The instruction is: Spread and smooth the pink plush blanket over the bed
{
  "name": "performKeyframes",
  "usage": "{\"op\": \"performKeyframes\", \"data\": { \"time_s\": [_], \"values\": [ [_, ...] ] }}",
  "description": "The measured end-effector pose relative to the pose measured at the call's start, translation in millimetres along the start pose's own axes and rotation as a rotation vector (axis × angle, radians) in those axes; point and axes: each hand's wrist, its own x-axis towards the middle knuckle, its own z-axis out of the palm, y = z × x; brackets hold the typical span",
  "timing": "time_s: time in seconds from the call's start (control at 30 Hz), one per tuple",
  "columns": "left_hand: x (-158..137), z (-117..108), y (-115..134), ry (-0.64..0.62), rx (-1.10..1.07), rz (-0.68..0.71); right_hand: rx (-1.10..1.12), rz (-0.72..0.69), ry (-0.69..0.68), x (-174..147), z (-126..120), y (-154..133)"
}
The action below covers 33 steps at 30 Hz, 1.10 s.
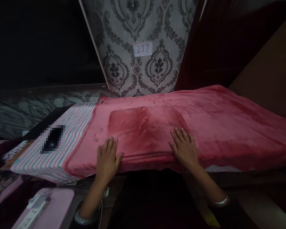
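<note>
A smooth, darker red rectangle of plush cloth (143, 128) lies flat on a pink plush blanket (226, 117) that covers the table. Whether the rectangle is a separate folded piece or part of the blanket, I cannot tell. My left hand (108, 159) rests palm down by its near left corner, fingers stretched out and slightly spread. At the near right corner, my right hand (184, 148) lies flat with its fingers apart, fingertips over the rectangle's right edge. A fold line runs along the near side between both hands. Neither hand grips anything.
A striped cloth (77, 127) shows at the table's left end, with a blurred black object (52, 139) on it. Lower left, a white power strip (34, 214) sits on a pink stool (59, 203). Behind stand a patterned wall (138, 73) and a large dark screen (43, 44).
</note>
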Motion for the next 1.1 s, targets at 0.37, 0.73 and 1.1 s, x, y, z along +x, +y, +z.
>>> {"op": "performKeyframes", "data": {
  "time_s": [0.37,0.73,1.1],
  "values": [
    [-17.4,8.3,-40.4,0.106,-0.187,0.245,0.224,-0.275,0.072,-26.3,3.1,62.2],
    [11.1,-7.0,-50.5,0.292,-0.191,0.287,0.307,-0.176,0.166,-0.4,-13.4,64.2],
    [147.7,-191.4,-42.3,0.482,-0.705,0.03,0.548,-0.022,0.544,150.2,-167.1,86.7]
  ]
}}
